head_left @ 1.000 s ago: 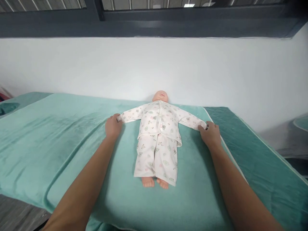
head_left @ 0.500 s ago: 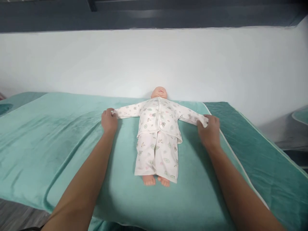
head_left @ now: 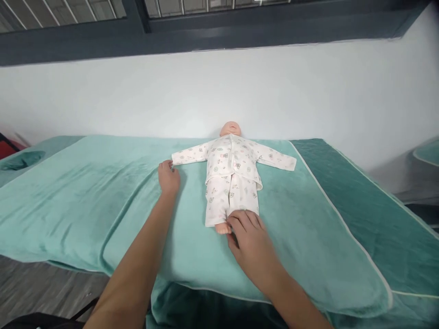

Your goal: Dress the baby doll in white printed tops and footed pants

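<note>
A baby doll lies on its back, arms spread, its head near the wall. It wears a white printed long-sleeved top and matching trousers. My left hand is at the cuff of the sleeve on the left, its fingertips by the edge and its thumb a little apart. Over the lower trouser leg on the right is my right hand, fingers bent and thumb apart, hiding that hem and foot. The other bare foot shows.
A light green blanket lies beneath the doll, with a wrinkle on the left. Darker green cloth covers the right side. Behind stands a white wall under a dark window frame. Grey floor shows at lower left.
My right hand has let go of the right-hand cuff and moved down and left to the trouser hem. My left hand has loosened at its cuff. The view has shifted slightly.
</note>
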A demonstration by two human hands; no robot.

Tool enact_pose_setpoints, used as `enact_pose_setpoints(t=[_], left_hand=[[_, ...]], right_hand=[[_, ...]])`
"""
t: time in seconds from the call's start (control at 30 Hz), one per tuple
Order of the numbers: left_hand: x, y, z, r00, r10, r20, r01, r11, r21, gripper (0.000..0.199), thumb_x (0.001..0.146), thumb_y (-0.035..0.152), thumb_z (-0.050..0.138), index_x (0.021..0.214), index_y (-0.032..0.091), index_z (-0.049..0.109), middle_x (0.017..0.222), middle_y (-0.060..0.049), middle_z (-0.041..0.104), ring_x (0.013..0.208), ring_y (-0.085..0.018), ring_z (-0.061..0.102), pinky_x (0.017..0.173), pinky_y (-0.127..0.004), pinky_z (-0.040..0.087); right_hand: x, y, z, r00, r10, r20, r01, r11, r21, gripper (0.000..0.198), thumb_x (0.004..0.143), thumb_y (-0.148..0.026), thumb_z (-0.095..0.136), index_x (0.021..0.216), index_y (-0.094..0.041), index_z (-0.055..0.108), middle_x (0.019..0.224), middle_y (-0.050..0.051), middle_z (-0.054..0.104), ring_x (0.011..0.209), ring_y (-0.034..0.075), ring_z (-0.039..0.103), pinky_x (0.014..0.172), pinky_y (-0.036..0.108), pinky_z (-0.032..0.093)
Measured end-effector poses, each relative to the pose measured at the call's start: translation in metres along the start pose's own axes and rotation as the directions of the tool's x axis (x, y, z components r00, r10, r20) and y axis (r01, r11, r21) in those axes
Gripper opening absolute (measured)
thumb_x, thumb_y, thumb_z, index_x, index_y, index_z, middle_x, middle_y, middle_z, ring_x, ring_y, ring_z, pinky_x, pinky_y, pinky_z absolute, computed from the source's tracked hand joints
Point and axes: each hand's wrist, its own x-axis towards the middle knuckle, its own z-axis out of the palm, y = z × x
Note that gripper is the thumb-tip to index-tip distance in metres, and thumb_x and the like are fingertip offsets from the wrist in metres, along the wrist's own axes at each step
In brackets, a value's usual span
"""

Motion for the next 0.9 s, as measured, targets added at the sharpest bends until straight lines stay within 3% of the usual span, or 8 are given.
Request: enact_pose_setpoints(t=[0.2, 0.4, 0.57, 0.73, 0.9], left_hand=[[-0.02, 0.0, -0.014, 0.999, -0.031, 0.028, 0.032, 0.998, -0.054, 0.032, 0.079, 0.009, 0.045, 0.109, 0.017, 0.053, 0.111, -0.011, 0.06, 0.104, -0.021, 0.059, 0.095, -0.035, 0.046], [-0.024, -0.002, -0.015, 0.998, -0.055, 0.039, 0.059, 0.993, -0.102, 0.031, 0.079, 0.01, 0.047, 0.109, 0.018, 0.054, 0.109, -0.009, 0.062, 0.101, -0.02, 0.059, 0.093, -0.035, 0.046], [-0.021, -0.002, -0.013, 0.996, -0.062, 0.057, 0.07, 0.988, -0.14, 0.031, 0.078, 0.011, 0.048, 0.107, 0.018, 0.055, 0.105, -0.008, 0.063, 0.098, -0.02, 0.06, 0.09, -0.035, 0.047], [-0.019, -0.004, -0.011, 0.994, -0.07, 0.086, 0.083, 0.984, -0.16, 0.032, 0.077, 0.012, 0.05, 0.107, 0.019, 0.055, 0.104, -0.007, 0.065, 0.097, -0.021, 0.061, 0.088, -0.035, 0.047], [-0.017, -0.006, -0.008, 0.993, -0.062, 0.1, 0.078, 0.983, -0.164, 0.03, 0.075, 0.013, 0.051, 0.105, 0.02, 0.057, 0.102, -0.007, 0.066, 0.096, -0.021, 0.061, 0.088, -0.036, 0.047]], right_hand=[[0.013, -0.002, 0.008, 0.997, 0.004, -0.073, -0.015, 0.988, -0.156, 0.017, 0.09, -0.009, 0.049, 0.082, -0.022, 0.057, 0.086, 0.006, 0.065, 0.086, 0.027, 0.057, 0.078, 0.045, 0.044], [0.01, -0.014, -0.008, 0.977, -0.037, -0.209, 0.056, 0.995, 0.083, 0.009, 0.09, -0.013, 0.056, 0.085, -0.02, 0.054, 0.081, 0.001, 0.064, 0.079, 0.019, 0.055, 0.073, 0.035, 0.042], [0.002, -0.021, -0.011, 0.979, -0.064, -0.196, 0.083, 0.993, 0.089, 0.01, 0.093, -0.013, 0.051, 0.089, -0.021, 0.055, 0.087, 0.003, 0.064, 0.084, 0.019, 0.056, 0.076, 0.035, 0.043], [-0.021, -0.002, -0.004, 0.975, 0.042, -0.217, -0.014, 0.992, 0.129, 0.023, 0.091, -0.008, 0.048, 0.107, -0.022, 0.056, 0.109, 0.007, 0.062, 0.103, 0.022, 0.057, 0.088, 0.037, 0.048], [-0.034, 0.022, 0.01, 0.94, 0.263, -0.217, -0.26, 0.965, 0.043, 0.033, 0.087, -0.01, 0.049, 0.118, -0.021, 0.054, 0.12, 0.012, 0.058, 0.111, 0.027, 0.056, 0.088, 0.043, 0.05]])
